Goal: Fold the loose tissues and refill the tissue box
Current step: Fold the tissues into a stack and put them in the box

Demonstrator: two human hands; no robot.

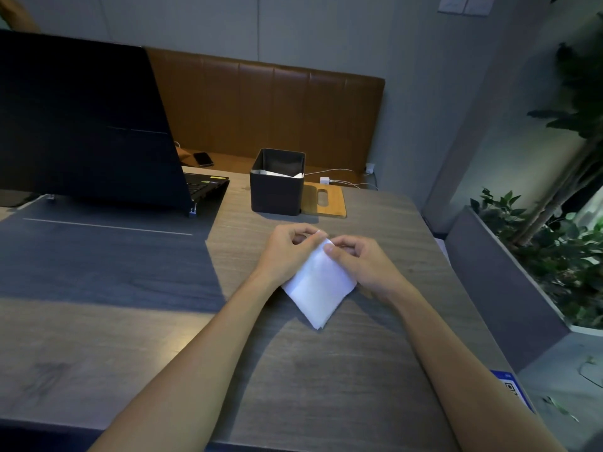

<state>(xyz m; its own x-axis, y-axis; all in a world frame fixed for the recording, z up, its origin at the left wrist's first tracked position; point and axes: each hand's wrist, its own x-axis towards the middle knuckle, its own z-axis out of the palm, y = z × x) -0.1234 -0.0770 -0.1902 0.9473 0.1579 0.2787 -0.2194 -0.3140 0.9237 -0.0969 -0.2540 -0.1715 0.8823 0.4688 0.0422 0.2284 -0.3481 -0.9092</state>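
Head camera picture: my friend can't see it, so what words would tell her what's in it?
A person's left grip and right grip pinch the far corner of a white tissue lying on a wooden table. Beyond it stands an open dark tissue box with tissues inside, its wooden lid beside it, and an open laptop to the left.

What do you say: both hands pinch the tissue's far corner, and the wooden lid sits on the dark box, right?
No: the head view shows the wooden lid on the table beside the open dark box. The left hand and right hand pinch the tissue's far corner.
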